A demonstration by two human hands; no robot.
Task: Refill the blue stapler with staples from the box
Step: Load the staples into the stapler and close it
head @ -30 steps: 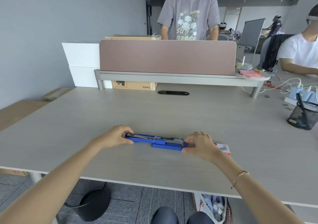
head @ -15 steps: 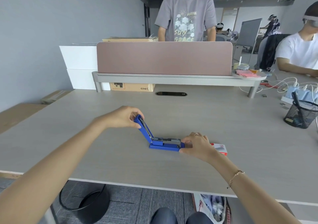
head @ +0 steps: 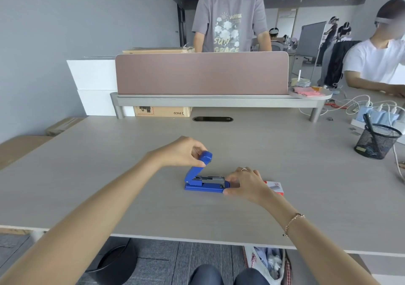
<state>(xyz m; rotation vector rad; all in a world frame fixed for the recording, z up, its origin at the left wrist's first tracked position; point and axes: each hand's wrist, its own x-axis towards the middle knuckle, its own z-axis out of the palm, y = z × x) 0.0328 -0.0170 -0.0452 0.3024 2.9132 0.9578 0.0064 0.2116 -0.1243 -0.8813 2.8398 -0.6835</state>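
The blue stapler point(head: 203, 185) lies on the table in front of me, its base flat and its metal staple channel showing. Its blue top arm is swung up and tilts over the base. My left hand point(head: 183, 152) pinches the raised tip of that arm. My right hand point(head: 245, 182) presses down on the right end of the base. Just behind my right hand lies the red and white staple box point(head: 275, 187), partly hidden by my fingers.
A black mesh pen cup point(head: 375, 141) stands at the far right beside chargers and white cables point(head: 372, 109). A pink desk divider point(head: 201, 73) on a grey shelf closes the back. One person stands behind it and another sits at the right. A black bin point(head: 118, 262) is under the table.
The stapler's top arm lay flat to the left a second ago. My left hand has swung it up and over toward the base. My right hand has stayed on the base.
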